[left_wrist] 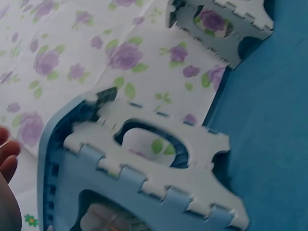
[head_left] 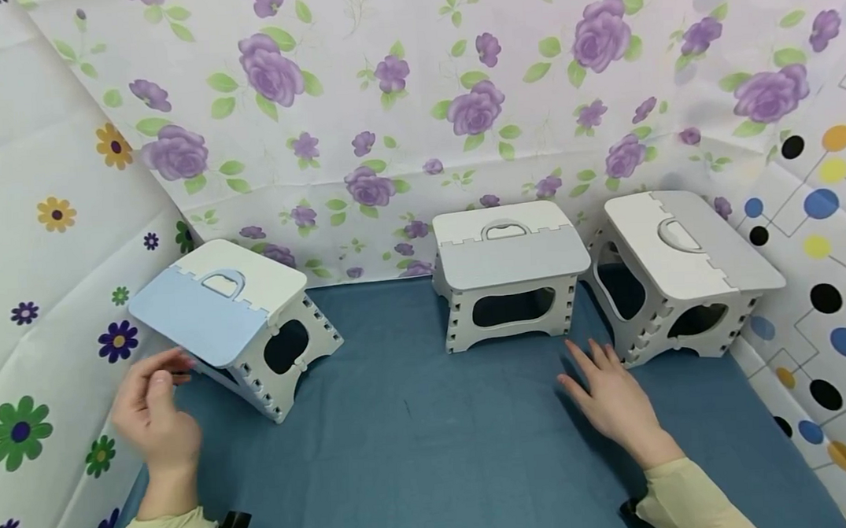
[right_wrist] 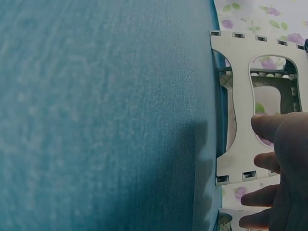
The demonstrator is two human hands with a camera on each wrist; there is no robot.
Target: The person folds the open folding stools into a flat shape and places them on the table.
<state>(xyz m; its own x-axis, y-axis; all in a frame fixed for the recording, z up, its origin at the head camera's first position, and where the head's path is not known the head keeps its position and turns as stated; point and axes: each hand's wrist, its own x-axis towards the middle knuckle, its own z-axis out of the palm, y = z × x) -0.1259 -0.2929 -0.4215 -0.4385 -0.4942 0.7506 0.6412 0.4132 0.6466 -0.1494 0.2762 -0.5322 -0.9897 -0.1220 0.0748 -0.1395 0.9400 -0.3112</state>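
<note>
Hovering just beside the blue-and-white stool (head_left: 230, 327), left hand (head_left: 156, 409), contact unclear.

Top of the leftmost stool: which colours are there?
Its top: light blue and white, clearest in head view.

We see smooth moulded plastic, matt with barely a sheen, on the blue-topped stool (head_left: 230, 323), the middle stool (head_left: 511, 262) and the right-hand stool (head_left: 678, 268). Beneath them we find matt blue cloth (head_left: 409, 438), its fine, slightly rough weave showing in the right wrist view. The rose-print backdrop (head_left: 389, 131) looks to us like thin, smooth, softly creased sheeting (paper, plastic or fabric, we cannot tell). The sleeves (head_left: 692, 500) look like matt cloth.
</note>
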